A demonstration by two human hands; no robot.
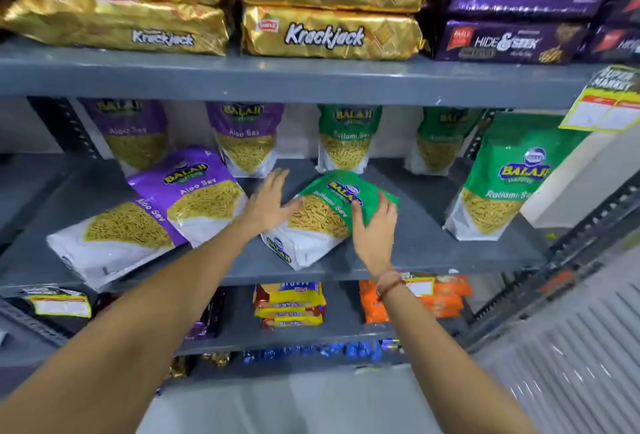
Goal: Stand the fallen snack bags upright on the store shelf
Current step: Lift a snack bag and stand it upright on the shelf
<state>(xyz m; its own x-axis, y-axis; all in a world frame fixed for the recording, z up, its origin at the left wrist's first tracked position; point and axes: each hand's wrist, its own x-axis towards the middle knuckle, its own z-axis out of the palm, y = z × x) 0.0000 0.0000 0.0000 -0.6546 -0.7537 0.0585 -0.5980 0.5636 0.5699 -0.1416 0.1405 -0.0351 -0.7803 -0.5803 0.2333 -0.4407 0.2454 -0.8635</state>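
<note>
A green Ratlami Sev bag [322, 215] lies flat on the grey middle shelf [433, 246]. My right hand [374, 229] grips its right upper edge, fingers curled over the green top. My left hand [268, 203] hovers at the bag's left side with fingers spread, thumb touching the bag. Two purple Aloo Sev bags lie fallen to the left, one [204, 194] overlapping the other [117, 236]. Upright bags stand behind: two purple [133, 132] [246, 136] and two green [346, 137] [438, 139]. A larger green bag [509, 174] stands upright at the right.
Gold Krackjack packs [329, 32] and purple Hide & Seek packs [509, 42] fill the shelf above. Biscuit packs [291, 305] and orange packs [446, 298] sit on the lower shelf. A yellow price tag [606, 104] hangs at the upper right. A slotted shelf post [581, 226] runs along the right.
</note>
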